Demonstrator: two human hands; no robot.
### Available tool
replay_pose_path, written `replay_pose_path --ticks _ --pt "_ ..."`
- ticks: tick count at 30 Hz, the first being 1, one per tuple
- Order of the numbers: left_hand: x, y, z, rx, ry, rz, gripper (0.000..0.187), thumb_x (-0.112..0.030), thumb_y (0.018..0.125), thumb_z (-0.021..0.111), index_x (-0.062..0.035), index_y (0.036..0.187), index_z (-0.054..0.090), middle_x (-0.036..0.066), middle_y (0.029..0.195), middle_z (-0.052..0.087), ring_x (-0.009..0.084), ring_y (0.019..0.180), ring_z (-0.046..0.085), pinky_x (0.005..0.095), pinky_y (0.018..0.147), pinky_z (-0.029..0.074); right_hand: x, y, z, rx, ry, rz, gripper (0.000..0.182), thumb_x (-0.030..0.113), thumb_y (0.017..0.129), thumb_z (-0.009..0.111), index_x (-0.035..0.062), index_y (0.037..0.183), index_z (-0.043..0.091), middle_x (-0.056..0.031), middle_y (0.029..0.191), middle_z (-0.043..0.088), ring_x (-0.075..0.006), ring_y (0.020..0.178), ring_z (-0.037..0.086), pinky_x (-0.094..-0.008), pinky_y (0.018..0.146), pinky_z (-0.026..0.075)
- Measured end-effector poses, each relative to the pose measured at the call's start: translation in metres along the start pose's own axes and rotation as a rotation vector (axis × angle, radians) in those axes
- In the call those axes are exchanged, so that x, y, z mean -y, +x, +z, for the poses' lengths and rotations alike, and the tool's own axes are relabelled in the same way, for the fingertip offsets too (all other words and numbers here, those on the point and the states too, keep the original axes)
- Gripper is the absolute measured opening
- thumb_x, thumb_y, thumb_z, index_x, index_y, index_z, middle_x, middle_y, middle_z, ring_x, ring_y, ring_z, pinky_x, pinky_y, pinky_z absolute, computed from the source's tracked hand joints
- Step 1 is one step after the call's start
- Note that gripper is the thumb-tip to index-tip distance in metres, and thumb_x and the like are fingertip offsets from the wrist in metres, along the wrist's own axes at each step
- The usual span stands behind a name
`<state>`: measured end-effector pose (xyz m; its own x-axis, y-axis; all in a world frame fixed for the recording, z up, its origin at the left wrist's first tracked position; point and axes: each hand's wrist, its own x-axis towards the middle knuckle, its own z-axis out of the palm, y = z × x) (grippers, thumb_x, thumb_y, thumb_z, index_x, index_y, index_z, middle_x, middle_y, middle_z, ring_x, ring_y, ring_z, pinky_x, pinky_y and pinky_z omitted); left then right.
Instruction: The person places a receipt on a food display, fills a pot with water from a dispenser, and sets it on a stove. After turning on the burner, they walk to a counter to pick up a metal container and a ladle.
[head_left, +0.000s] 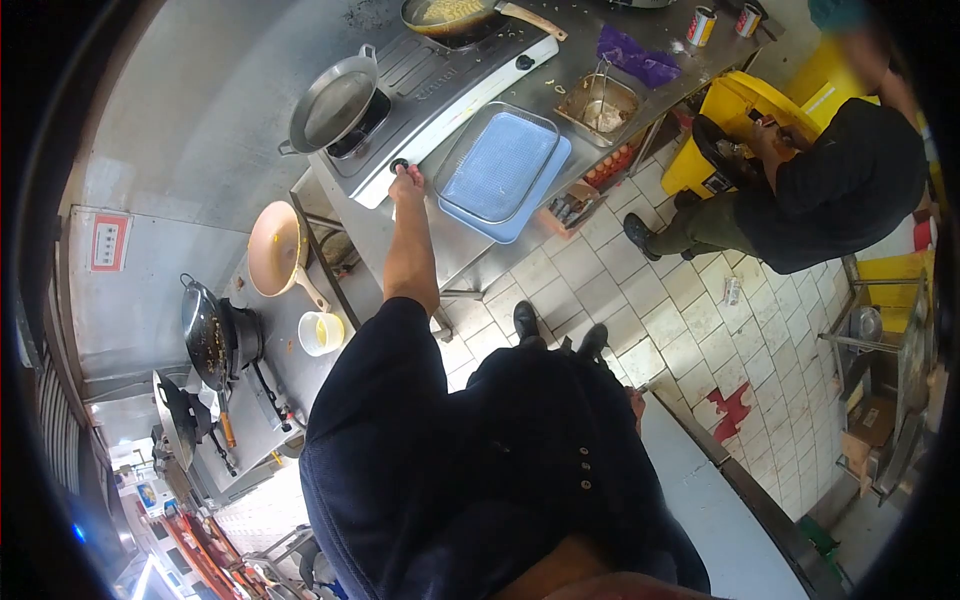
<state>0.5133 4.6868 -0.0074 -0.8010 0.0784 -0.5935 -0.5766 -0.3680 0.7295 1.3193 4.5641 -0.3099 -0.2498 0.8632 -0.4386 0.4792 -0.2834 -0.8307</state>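
Note:
My left hand (406, 186) reaches out to the stove's front panel, with fingers closed on a black knob (399, 164). Behind it on the gas stove (425, 92), a two-handled metal wok (340, 104) sits over the left burner; what it contains is hard to make out. Right of this hand, a wire mesh basket (500, 165) rests on a blue tray (562, 160). Only a sliver of my right hand (637, 405) shows, low beside my body near the edge of a pale-topped counter (680, 470); its fingers are mostly hidden.
A frying pan (450, 28) holding food stands on the far burner. At left are a pink pan (275, 250), a cup of yellow liquid (321, 333) and a dark wok (207, 330). Another person (835, 190) bends beside a yellow bin (720, 100). A can (733, 290) lies on the tiles.

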Motion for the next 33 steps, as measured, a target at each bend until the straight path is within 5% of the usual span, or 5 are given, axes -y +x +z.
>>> replay_pose_path --ticks 6,8,11,17,33 --pt "0.0 -0.008 0.003 -0.007 0.016 0.029 0.032 -0.025 0.094 0.051 0.0062 0.093 0.055 0.013 0.074 0.064 0.0139 0.052 0.057 0.022 0.042 0.047 -0.003 -0.002 0.002 -0.069 -0.159 -0.048 0.028 0.02 0.081 0.059 -0.0008 0.099 0.063 -0.0167 0.093 0.066 -0.0312 0.088 0.064 -0.0388 0.079 0.05" --pt "0.001 -0.005 0.002 -0.013 0.013 0.044 0.032 -0.024 0.094 0.051 0.0066 0.088 0.056 0.013 0.069 0.063 0.0134 0.05 0.055 0.0222 0.041 0.046 0.02 -0.009 -0.001 -0.098 -0.139 -0.254 0.046 0.039 0.092 0.049 -0.0043 0.1 0.063 -0.0044 0.078 0.059 -0.0131 0.07 0.051 -0.0273 0.061 0.041" --pt "0.002 0.001 0.0 0.02 -0.009 0.03 0.033 -0.025 0.094 0.051 0.0067 0.087 0.056 0.013 0.069 0.063 0.0134 0.049 0.055 0.0224 0.041 0.046 0.056 -0.012 -0.003 -0.06 -0.283 -0.003 0.032 0.024 0.081 0.062 -0.0009 0.102 0.061 -0.0134 0.089 0.067 -0.0316 0.086 0.063 -0.0403 0.078 0.049" --pt "0.0 -0.004 0.003 -0.013 -0.062 0.012 0.032 -0.025 0.093 0.053 0.0065 0.086 0.055 0.013 0.069 0.062 0.0139 0.049 0.055 0.0226 0.041 0.047 0.089 -0.019 -0.004 -0.1 0.29 0.246 0.033 0.025 0.081 0.062 -0.0018 0.101 0.06 -0.0124 0.088 0.067 -0.0297 0.082 0.065 -0.038 0.075 0.05" --pt "0.001 0.004 0.0 0.009 -0.034 0.016 0.033 -0.025 0.093 0.053 0.0064 0.084 0.055 0.014 0.067 0.062 0.0137 0.047 0.055 0.0224 0.04 0.044 0.09 -0.019 -0.001 -0.06 -0.211 0.036 0.028 0.013 0.077 0.064 -0.0007 0.1 0.061 -0.0112 0.087 0.067 -0.0241 0.079 0.067 -0.0345 0.072 0.051"
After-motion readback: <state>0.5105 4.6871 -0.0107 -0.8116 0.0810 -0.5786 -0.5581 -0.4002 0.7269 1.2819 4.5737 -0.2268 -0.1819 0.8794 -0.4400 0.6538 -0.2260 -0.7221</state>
